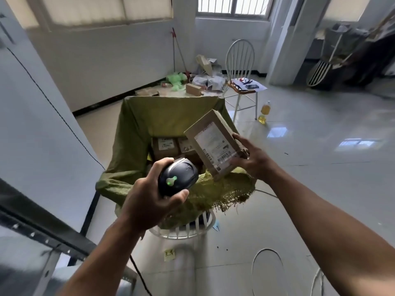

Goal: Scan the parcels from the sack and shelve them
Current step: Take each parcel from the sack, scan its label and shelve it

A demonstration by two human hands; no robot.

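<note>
Parcel (213,144): tilting above the sack (171,122), label facing up.
Right hand (251,161): grip clamping the parcel's right edge.
Left hand (147,201): grip wrapping the scanner (178,177) (green light glowing).
Sack: sitting open, holding more boxes (165,146).

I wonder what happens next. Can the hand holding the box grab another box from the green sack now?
Probably not yet. The right hand is wrapped round the tilted parcel, so its grip is full. The way looks free: the sack gapes open and the boxes inside lie uncovered just below.
</note>
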